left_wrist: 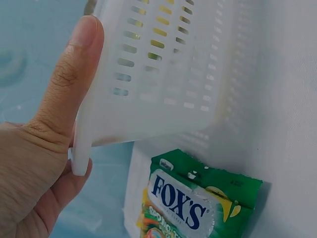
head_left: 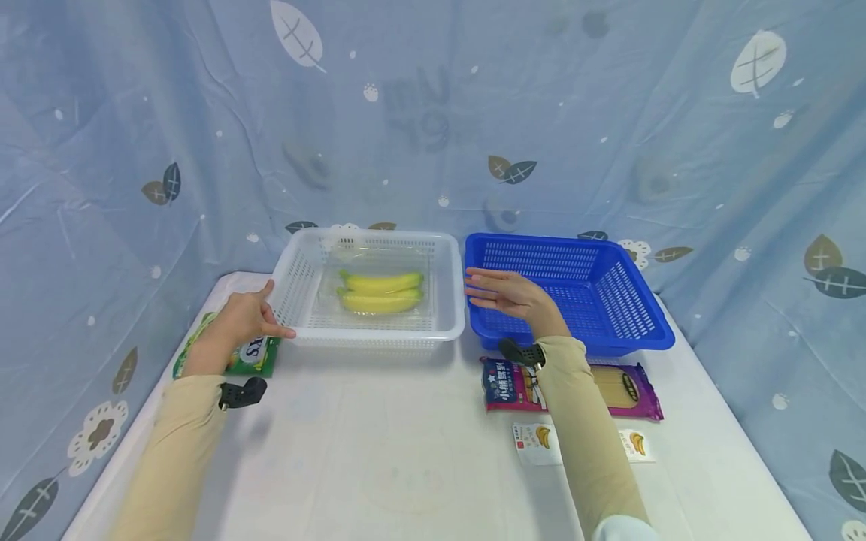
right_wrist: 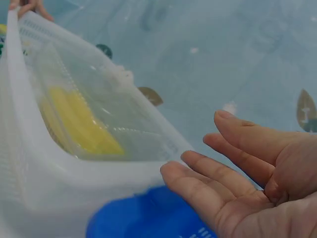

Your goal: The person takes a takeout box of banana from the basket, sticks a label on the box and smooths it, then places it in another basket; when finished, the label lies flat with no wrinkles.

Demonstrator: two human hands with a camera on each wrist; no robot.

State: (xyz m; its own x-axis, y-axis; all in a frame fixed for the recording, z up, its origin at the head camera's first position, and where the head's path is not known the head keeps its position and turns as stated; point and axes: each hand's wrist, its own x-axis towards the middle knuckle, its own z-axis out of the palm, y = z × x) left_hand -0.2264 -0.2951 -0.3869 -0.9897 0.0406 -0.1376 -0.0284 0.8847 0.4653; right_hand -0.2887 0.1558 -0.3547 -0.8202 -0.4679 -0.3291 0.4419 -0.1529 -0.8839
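My left hand (head_left: pixel 245 321) grips the front left corner of a white perforated basket (head_left: pixel 379 334). In the left wrist view the thumb (left_wrist: pixel 67 74) lies along the basket's outer wall, with fingers on the other side of the rim. Inside the basket, a clear plastic box (head_left: pixel 328 297) holds yellow bananas (head_left: pixel 381 292). At the basket's right end is my right hand (head_left: pixel 509 293), its fingers extended and holding nothing. It is over the left rim of a blue basket (head_left: pixel 575 342); in the right wrist view its fingertips are right at the white rim (right_wrist: pixel 104 171).
A green FOX'S candy bag (left_wrist: pixel 203 198) lies under and beside the left hand. In front of the blue basket lies a purple noodle packet (head_left: pixel 629 391), partly behind the right forearm, and nearer me a white packet with banana pictures (head_left: pixel 537 443). A patterned blue curtain (head_left: pixel 433 113) surrounds the table.
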